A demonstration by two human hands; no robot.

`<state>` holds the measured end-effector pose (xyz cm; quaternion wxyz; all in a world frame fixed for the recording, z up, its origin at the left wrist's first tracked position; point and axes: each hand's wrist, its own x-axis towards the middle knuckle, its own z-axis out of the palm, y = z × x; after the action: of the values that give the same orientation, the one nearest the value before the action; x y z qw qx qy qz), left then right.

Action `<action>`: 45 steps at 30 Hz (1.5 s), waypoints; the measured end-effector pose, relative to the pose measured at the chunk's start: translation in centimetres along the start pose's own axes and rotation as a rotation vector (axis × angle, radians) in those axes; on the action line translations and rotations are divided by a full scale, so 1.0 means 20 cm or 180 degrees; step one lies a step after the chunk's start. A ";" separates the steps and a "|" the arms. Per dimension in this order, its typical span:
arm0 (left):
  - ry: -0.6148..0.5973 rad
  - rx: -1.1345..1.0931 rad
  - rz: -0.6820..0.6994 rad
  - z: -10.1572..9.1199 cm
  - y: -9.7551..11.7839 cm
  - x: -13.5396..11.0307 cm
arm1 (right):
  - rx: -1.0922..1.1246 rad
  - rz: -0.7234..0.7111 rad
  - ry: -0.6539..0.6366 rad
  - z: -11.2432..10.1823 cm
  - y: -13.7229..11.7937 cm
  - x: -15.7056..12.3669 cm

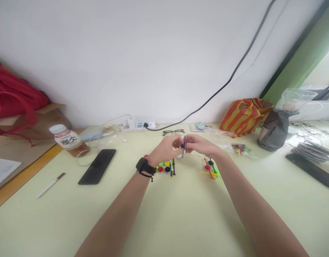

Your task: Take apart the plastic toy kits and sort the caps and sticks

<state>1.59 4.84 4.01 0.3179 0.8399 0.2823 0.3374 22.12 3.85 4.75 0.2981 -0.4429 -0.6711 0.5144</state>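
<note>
Head view: two bare hands are meeting above a pale green tabletop (164,221), a little in from its far edge. The left hand (166,148) is pinching a purple arrow-shaped piece (183,146) between thumb and fingers, and the right hand (200,144) is grasping the same piece from the other side. The piece is standing roughly upright between the fingertips, which are hiding how its parts are fitting together. Beside the left wrist, a red disc (160,169), a black disc (167,170) and a yellow disc (167,163) are sitting close together, with slim coloured bars (173,167) lying just to their right; a black smartwatch (145,166) is covering part of this group. Nearer the tabletop's right edge, beside the right forearm, a red arrow piece (207,167), a black arrow piece (211,163) and a yellow arrow piece (207,173) are lying in a loose cluster. Judging by this layout, the work is standing partway: the right cluster is apparently holding joined pieces, the purple one is being handled, and the discs and bars at left are seemingly waiting to be combined. Overlap is preventing an exact count. Toward the far right corner, a clear bag (244,150) is containing more coloured parts.
</note>
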 end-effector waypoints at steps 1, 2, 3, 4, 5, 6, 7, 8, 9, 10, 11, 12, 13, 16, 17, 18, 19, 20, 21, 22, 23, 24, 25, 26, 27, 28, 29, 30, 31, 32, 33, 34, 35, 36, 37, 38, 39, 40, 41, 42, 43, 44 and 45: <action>0.0036 0.0036 0.0006 0.01 0.00 0.00 | -0.0041 -0.0044 -0.0025 0.01 0.00 0.00; 0.0064 0.0067 0.0006 0.01 0.00 0.00 | -0.0111 -0.0073 -0.0032 0.01 0.00 0.00; 0.0079 0.0104 -0.0005 0.02 0.00 0.00 | -0.0222 -0.0086 -0.0001 0.02 0.01 0.01; 0.0075 0.0153 -0.0029 0.03 0.00 0.00 | -0.0380 -0.0090 0.0071 0.01 0.01 0.01; 0.0050 0.0207 -0.0060 0.04 0.00 0.00 | -0.0596 -0.0083 0.0183 0.00 0.02 0.01; 0.0006 0.0273 -0.0089 0.05 0.00 -0.01 | -0.0897 -0.0059 0.0307 -0.01 0.04 0.02; -0.0047 0.0352 -0.0108 0.06 0.00 -0.01 | -0.1237 -0.0022 0.0417 -0.03 0.05 0.02; -0.0104 0.0435 -0.0105 0.07 -0.01 -0.01 | -0.1567 0.0019 0.0492 -0.04 0.07 0.02; -0.0167 0.0515 -0.0084 0.09 -0.01 -0.01 | -0.1854 0.0068 0.0517 -0.06 0.09 0.03; -0.0233 0.0598 -0.0050 0.10 -0.01 -0.01 | -0.2071 0.0127 0.0505 -0.07 0.11 0.03; -0.0303 0.0696 -0.0023 0.12 -0.01 -0.01 | -0.2213 0.0184 0.0475 -0.09 0.13 0.03; -0.0377 0.0821 -0.0015 0.14 -0.02 -0.02 | -0.2290 0.0233 0.0443 -0.09 0.15 0.03; -0.0449 0.0958 -0.0029 0.15 -0.03 -0.02 | -0.2336 0.0278 0.0410 -0.10 0.17 0.03; -0.0580 0.1297 -0.0135 0.17 -0.05 -0.02 | -0.2485 0.0415 0.0242 -0.10 0.17 0.03; -0.0608 0.1330 -0.0180 0.17 -0.05 -0.03 | -0.2511 0.0456 0.0169 -0.10 0.17 0.02; -0.0631 0.1320 -0.0223 0.16 -0.06 -0.03 | -0.2531 0.0497 0.0100 -0.11 0.15 0.02; -0.0652 0.1291 -0.0266 0.15 -0.06 -0.03 | -0.2551 0.0548 0.0040 -0.11 0.14 0.01; -0.0673 0.1264 -0.0308 0.14 -0.07 -0.03 | -0.2576 0.0612 -0.0015 -0.13 0.12 0.00; -0.0691 0.1236 -0.0344 0.13 -0.07 -0.03 | -0.2607 0.0694 -0.0071 -0.14 0.10 -0.02; -0.0702 0.1210 -0.0365 0.12 -0.07 -0.03 | -0.2641 0.0794 -0.0133 -0.16 0.08 -0.03; -0.0718 0.1185 -0.0377 0.12 -0.07 -0.02 | -0.2676 0.0898 -0.0199 -0.17 0.06 -0.05; -0.0737 0.1160 -0.0388 0.12 -0.07 -0.02 | -0.2708 0.1000 -0.0259 -0.19 0.04 -0.07; -0.0756 0.1136 -0.0399 0.11 -0.07 -0.02 | -0.2741 0.1119 -0.0332 -0.20 0.02 -0.09; -0.0768 0.1119 -0.0407 0.11 -0.07 -0.02 | -0.2773 0.1264 -0.0426 -0.20 0.00 -0.11; -0.0782 0.1099 -0.0417 0.11 -0.07 -0.02 | -0.2803 0.1439 -0.0548 -0.20 -0.01 -0.12; -0.0801 0.1069 -0.0436 0.11 -0.07 -0.02 | -0.2826 0.1629 -0.0685 -0.20 -0.03 -0.12; -0.0827 0.1031 -0.0460 0.11 -0.07 -0.02 | -0.2842 0.1814 -0.0820 -0.19 -0.04 -0.13; -0.0857 0.0990 -0.0485 0.11 -0.07 -0.02 | -0.2853 0.1971 -0.0935 -0.18 -0.05 -0.12; -0.0887 0.0950 -0.0507 0.10 -0.07 -0.02 | -0.2857 0.2079 -0.1013 -0.17 -0.06 -0.12; -0.0912 0.0918 -0.0525 0.10 -0.07 -0.02 | -0.2856 0.2130 -0.1049 -0.16 -0.06 -0.12; -0.0930 0.0898 -0.0534 0.10 -0.07 -0.02 | -0.2852 0.2152 -0.1066 -0.15 -0.06 -0.11; -0.0938 0.0891 -0.0533 0.10 -0.07 -0.02 | -0.2844 0.2158 -0.1077 -0.14 -0.07 -0.11; -0.0943 0.0885 -0.0530 0.10 -0.07 -0.02 | -0.2829 0.2158 -0.1092 -0.14 -0.07 -0.11; -0.0947 0.0874 -0.0530 0.10 -0.07 -0.02 | -0.2812 0.2152 -0.1106 -0.13 -0.07 -0.10; -0.0950 0.0862 -0.0530 0.10 -0.07 -0.02 | -0.2795 0.2138 -0.1113 -0.13 -0.07 -0.11; -0.0953 0.0848 -0.0529 0.10 -0.07 -0.02 | -0.2778 0.2113 -0.1110 -0.12 -0.07 -0.11; -0.0955 0.0835 -0.0530 0.10 -0.07 -0.02 | -0.2762 0.2076 -0.1095 -0.12 -0.07 -0.11; -0.0954 0.0824 -0.0534 0.09 -0.07 -0.02 | -0.2744 0.2023 -0.1064 -0.12 -0.07 -0.11; -0.0946 0.0809 -0.0539 0.08 -0.07 -0.02 | -0.2727 0.1956 -0.1019 -0.13 -0.08 -0.12; -0.0925 0.0789 -0.0543 0.08 -0.07 -0.02 | -0.2714 0.1888 -0.0973 -0.13 -0.08 -0.12; -0.0890 0.0769 -0.0543 0.07 -0.07 -0.03 | -0.2692 0.1803 -0.0915 -0.13 -0.08 -0.12; -0.0855 0.0750 -0.0538 0.05 -0.08 -0.03 | -0.2653 0.1703 -0.0848 -0.14 -0.08 -0.12; -0.0833 0.0734 -0.0528 0.04 -0.08 -0.03 | -0.2588 0.1585 -0.0774 -0.14 -0.08 -0.13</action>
<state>1.45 5.21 2.10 0.2803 0.8813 0.3435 0.1633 25.20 2.68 7.25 -0.1114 -0.6071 -0.7212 0.3144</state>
